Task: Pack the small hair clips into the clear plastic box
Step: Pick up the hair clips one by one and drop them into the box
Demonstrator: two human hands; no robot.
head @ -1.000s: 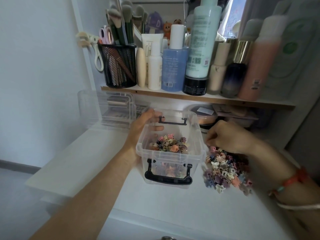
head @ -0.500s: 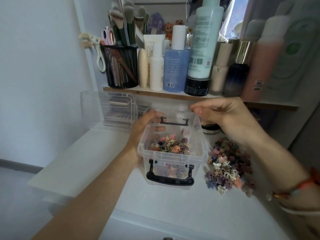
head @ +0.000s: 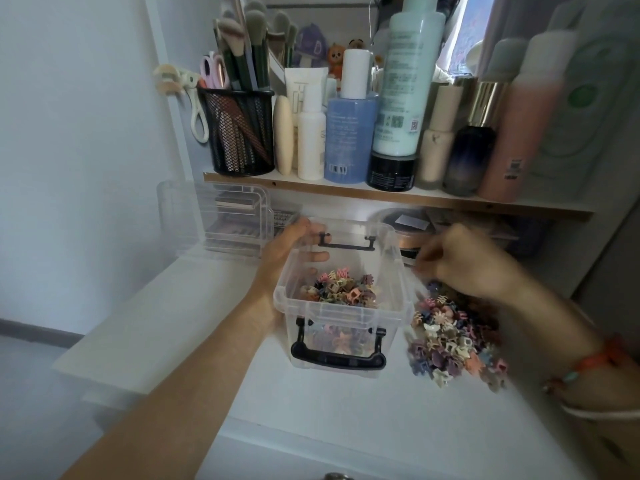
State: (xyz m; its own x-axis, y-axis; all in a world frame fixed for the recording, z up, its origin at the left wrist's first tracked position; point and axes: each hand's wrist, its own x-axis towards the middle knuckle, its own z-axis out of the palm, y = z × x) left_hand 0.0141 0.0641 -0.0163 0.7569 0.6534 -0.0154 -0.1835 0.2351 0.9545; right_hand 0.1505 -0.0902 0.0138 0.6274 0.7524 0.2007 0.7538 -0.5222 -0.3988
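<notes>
A clear plastic box (head: 394,268) with black latch handles stands open on the white desk, with several small coloured hair clips (head: 341,289) inside. My left hand (head: 289,249) grips the box's far left corner, thumb over the rim. A pile of small hair clips (head: 450,341) lies on the desk just right of the box. My right hand (head: 464,261) hovers blurred over the far end of that pile, fingers bunched and pointing left toward the box wall. Whether it pinches a clip is hidden by blur.
A shelf (head: 398,197) just above the desk carries bottles and a black mesh cup (head: 240,133) of brushes. Clear stacked organisers (head: 225,220) sit left behind the box. A round compact (head: 412,233) lies behind it under the shelf. The white desk (head: 346,410) extends toward me.
My right hand rose from the clip pile to above the box, then dropped back down to the pile's far end. My left hand kept holding the box.
</notes>
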